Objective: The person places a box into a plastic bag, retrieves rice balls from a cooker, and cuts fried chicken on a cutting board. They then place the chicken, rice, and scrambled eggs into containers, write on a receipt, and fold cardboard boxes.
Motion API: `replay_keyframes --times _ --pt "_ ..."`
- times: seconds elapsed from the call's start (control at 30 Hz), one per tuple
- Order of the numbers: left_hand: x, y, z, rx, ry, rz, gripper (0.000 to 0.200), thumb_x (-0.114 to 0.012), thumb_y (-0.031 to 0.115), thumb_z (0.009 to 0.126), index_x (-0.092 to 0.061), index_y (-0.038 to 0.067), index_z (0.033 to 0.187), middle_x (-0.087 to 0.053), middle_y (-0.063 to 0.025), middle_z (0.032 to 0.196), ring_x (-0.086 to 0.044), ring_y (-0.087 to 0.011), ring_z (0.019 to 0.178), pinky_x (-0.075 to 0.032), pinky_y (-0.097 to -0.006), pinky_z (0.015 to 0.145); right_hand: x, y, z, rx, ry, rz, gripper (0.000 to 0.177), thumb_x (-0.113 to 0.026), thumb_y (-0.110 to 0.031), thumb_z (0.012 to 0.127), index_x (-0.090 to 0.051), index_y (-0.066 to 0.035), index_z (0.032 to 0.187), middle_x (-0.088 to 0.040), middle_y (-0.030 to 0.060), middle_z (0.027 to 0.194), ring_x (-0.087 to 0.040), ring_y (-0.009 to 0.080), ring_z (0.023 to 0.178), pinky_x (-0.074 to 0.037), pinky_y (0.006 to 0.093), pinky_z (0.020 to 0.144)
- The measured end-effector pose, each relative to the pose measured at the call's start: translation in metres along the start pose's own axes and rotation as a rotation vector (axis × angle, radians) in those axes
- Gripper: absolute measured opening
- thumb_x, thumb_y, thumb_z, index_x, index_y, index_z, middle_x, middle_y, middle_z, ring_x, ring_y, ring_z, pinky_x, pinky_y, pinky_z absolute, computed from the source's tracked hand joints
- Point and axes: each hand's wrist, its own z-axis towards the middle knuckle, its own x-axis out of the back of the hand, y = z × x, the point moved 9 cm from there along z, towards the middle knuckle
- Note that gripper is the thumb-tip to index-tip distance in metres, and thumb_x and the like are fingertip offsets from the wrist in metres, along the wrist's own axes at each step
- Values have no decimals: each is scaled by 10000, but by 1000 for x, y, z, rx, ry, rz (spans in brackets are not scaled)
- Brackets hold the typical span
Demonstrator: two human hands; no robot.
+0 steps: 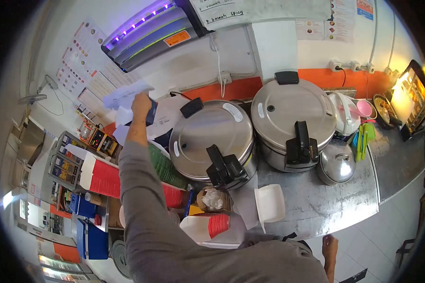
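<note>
My left arm reaches forward to the back left, and my left hand [140, 104] is closed on thin bluish-white sheets [123, 100] that look like paper or plastic. A dark blue box [152, 112] is right beside its fingers; its far side is hidden. Below the forearm are stacked green food boxes [163, 167] and red paper boxes [104, 177] with white insides. My right hand [330, 246] hangs low by my side, past the counter edge, its fingers curled in with nothing visible in them.
Two large steel rice cookers [212, 141] [293, 118] with black handles stand on the metal counter [297, 203]. Nearer are an open white box [270, 203], a red-and-white box stack [217, 225] and a lidded pot [337, 162]. Green tongs [362, 144] lie at the right.
</note>
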Motion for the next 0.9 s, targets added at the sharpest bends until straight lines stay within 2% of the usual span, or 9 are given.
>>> replay_keyframes --times 0.17,0.27,0.33,0.4,0.43,0.57,0.63,0.8,0.9 --pt "121 115 -52 -346 -38 -828 358 -692 289 800 -679 -48 922 -688 -213 871 -676 -298 863 -513 -394 766 86 -223 52 407 159 455 71 -635 -8 821 -624 46 866 -631 133 761 -589 193 689 -469 292 644" --pt "214 212 -189 -386 -234 -1128 399 -724 349 799 -683 -33 906 -679 -111 762 -620 -142 696 -500 -308 650 117 -344 53 616 -90 911 824 -785 -196 719 -345 -106 1409 -299 139 1477 -453 322 1242 -447 460 920" --pt "244 261 -278 -439 -326 -1147 329 -729 310 811 -698 -5 903 -679 -106 767 -638 -175 697 -500 -315 650 136 -388 49 718 -126 1123 1182 -880 -306 603 -115 -152 1491 -138 106 1544 -344 354 1328 -401 514 971" --pt "273 303 -354 -533 -236 -1294 277 -732 230 811 -687 9 971 -675 -125 929 -642 -230 867 -497 -345 766 156 -402 48 776 -55 1324 1143 -890 -185 613 -142 -125 1476 -287 153 1435 -378 321 1292 -412 469 977" --pt "272 319 -390 -894 -207 -1252 318 -722 169 812 -641 7 1073 -650 -124 1030 -612 -249 971 -474 -363 847 160 -386 53 737 -29 1300 1082 -868 -131 632 -172 -108 1460 -339 148 1380 -401 289 1266 -430 441 971" --pt "278 355 -451 -879 104 -1029 297 -652 85 865 -620 63 1159 -646 -81 995 -597 -175 942 -446 -307 862 173 -288 62 457 -201 1456 882 -780 4 687 -278 -76 1408 -439 132 1279 -485 213 1160 -500 365 914" --pt "234 385 -475 -442 -672 -1397 239 -601 55 902 -615 13 1137 -632 -78 1062 -585 -149 959 -437 -287 877 172 -218 73 488 -159 1341 838 -746 22 707 -297 -92 1405 -432 126 1291 -505 212 1132 -518 363 891" --pt "246 438 -541 -531 -636 -1370 224 -616 87 907 -601 -66 1070 -632 -77 958 -572 -109 887 -472 -275 803 160 -16 100 -19 -234 1340 660 -612 -18 817 -353 -183 1401 -546 65 1133 -581 166 916 -538 336 742" --pt "174 464 -598 -249 -1025 -1237 229 -644 157 890 -631 -61 960 -657 -80 788 -593 -106 735 -507 -296 671 143 117 121 -260 -257 1304 608 -569 -74 855 -357 -220 1406 -561 48 1019 -574 165 852 -518 334 726"
